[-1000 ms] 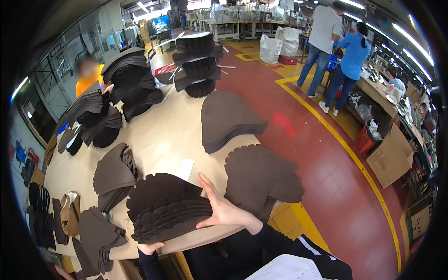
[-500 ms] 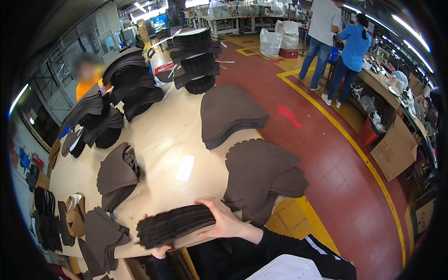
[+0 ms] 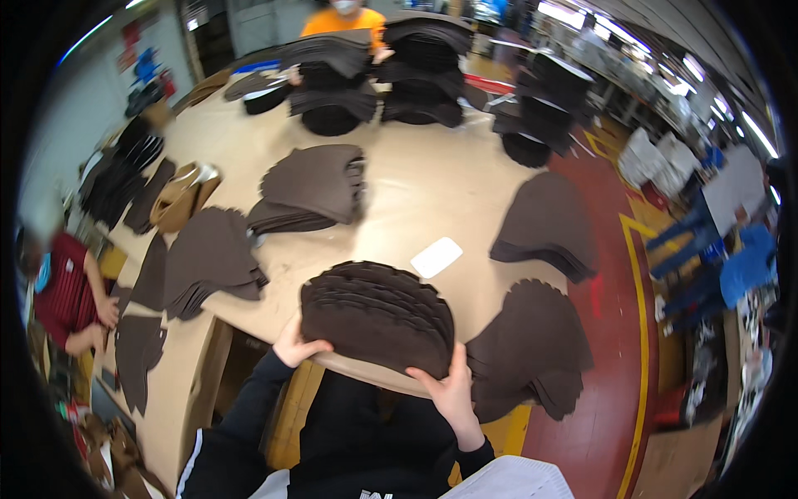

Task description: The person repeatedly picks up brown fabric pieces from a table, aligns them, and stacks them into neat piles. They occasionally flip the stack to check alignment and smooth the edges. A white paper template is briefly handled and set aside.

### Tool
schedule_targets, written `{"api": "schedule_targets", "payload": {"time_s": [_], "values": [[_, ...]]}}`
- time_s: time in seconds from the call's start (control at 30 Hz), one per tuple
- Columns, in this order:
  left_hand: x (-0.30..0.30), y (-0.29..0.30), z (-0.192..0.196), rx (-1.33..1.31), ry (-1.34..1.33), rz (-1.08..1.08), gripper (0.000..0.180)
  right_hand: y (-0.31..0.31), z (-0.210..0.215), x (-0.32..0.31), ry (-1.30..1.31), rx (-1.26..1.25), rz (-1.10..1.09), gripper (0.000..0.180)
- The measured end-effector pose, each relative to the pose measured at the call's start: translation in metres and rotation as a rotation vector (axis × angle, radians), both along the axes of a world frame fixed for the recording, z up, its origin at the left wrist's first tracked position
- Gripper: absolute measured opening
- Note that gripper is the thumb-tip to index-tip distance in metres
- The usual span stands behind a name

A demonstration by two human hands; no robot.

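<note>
A thick stack of dark brown cut pieces (image 3: 374, 320) with scalloped edges stands at the table's near edge, its curved side up. My left hand (image 3: 298, 343) grips its left end, thumb across the near face. At the right end my right hand (image 3: 446, 384) holds it the same way; the fingers behind are hidden. Just right of that hand lies a fanned pile of brown pieces (image 3: 536, 345). Beyond the stack a white card (image 3: 436, 257) rests flat on the beige table (image 3: 399, 200).
More brown piles lie at left (image 3: 212, 258), centre-left (image 3: 312, 187) and right (image 3: 544, 220). Tall dark stacks (image 3: 420, 75) line the far side, near a person in orange (image 3: 345, 21). Someone in dark red (image 3: 66, 287) is at the left. Two people stand beyond the red floor (image 3: 582, 449).
My view has swung left. The stack, earlier lying low and lengthwise between my hands, is now tipped up with its broad face toward me. My right hand has shifted to its right end.
</note>
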State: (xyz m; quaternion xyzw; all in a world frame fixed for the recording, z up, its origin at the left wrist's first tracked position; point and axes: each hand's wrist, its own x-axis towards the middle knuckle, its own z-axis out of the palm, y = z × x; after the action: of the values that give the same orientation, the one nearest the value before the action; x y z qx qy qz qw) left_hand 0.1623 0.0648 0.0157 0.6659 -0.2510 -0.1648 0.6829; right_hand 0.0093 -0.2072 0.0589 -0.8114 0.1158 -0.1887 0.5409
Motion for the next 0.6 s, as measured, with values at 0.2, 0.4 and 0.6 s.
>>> {"api": "schedule_targets", "payload": {"time_s": [0.2,0.4,0.6], "values": [[-0.015,-0.028,0.066,0.229,-0.08,0.049,0.075,-0.017,0.033,-0.013,-0.141,0.116,0.055,0.065],[-0.001,-0.057,0.047,0.374,0.289,-0.04,0.072,-0.044,0.029,0.003,0.367,0.234,0.06,0.073],[0.003,-0.059,0.034,0.338,0.2,-0.043,0.074,-0.044,0.03,0.006,0.366,-0.116,0.024,0.061]]}}
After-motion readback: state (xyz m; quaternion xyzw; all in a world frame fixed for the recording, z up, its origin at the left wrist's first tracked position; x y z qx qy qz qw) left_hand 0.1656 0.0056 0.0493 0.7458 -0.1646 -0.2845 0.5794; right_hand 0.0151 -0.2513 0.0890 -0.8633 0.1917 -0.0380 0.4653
